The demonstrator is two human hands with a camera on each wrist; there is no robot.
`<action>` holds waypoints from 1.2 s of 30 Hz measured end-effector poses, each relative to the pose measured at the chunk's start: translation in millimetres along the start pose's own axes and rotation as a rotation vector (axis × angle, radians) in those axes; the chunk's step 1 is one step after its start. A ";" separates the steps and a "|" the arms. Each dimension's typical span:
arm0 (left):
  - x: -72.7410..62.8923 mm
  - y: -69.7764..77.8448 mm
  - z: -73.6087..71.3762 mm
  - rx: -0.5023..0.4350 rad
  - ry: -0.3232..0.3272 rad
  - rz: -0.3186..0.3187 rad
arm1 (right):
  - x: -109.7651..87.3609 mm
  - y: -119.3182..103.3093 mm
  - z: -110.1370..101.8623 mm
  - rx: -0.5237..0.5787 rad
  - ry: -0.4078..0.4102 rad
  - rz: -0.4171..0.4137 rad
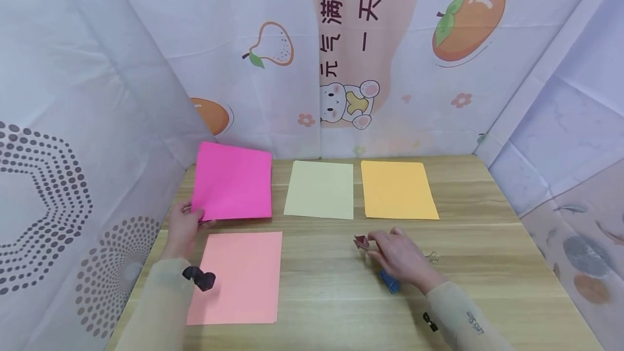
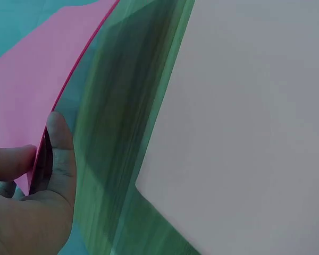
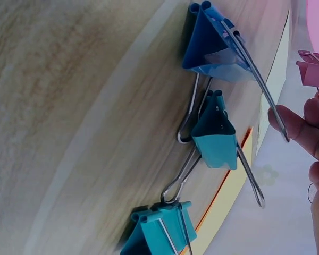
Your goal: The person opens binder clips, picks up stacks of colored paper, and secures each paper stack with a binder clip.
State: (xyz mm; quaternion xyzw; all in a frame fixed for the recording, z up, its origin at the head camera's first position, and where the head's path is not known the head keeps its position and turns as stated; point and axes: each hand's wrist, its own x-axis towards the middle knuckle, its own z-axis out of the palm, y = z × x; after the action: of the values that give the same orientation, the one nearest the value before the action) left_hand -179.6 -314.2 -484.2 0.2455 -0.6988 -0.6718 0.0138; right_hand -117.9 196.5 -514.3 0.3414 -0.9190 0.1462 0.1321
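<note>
My left hand [image 1: 183, 227] pinches the lower left corner of a stack of magenta paper [image 1: 234, 183]. In the left wrist view, the paper's edge stands raised and bent between thumb and fingers. Over the middle right of the table, my right hand [image 1: 401, 253] holds a dark pink binder clip [image 1: 361, 242] by its wire handles. Beneath that hand lies a blue binder clip [image 1: 389, 281]. The right wrist view shows two teal binder clips [image 3: 215, 141] beside the blue one; in the head view the hand mostly hides them.
Light pink paper [image 1: 239, 280] lies at the front left of the wooden table [image 1: 331, 291]. Pale green paper [image 1: 320, 189] and yellow-orange paper [image 1: 400, 189] lie along the back. Printed curtains [image 1: 287, 91] hang behind and at both sides.
</note>
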 end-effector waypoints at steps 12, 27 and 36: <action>-28.5 1.8 26.2 -0.268 -0.131 -0.037 | 4.4 2.0 -1.2 -0.004 0.042 -0.004; -52.2 -19.9 74.6 -0.280 -0.310 -0.022 | 11.1 3.5 -10.5 0.017 0.063 -0.004; -59.1 -34.2 92.7 -0.242 -0.346 -0.051 | 17.1 3.4 -18.7 0.061 0.043 0.030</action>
State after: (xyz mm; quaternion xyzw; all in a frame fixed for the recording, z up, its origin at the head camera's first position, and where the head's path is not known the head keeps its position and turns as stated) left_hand -148.9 -205.7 -507.2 0.1407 -0.5984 -0.7831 -0.0938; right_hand -130.0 195.6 -491.8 0.3284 -0.9161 0.1834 0.1389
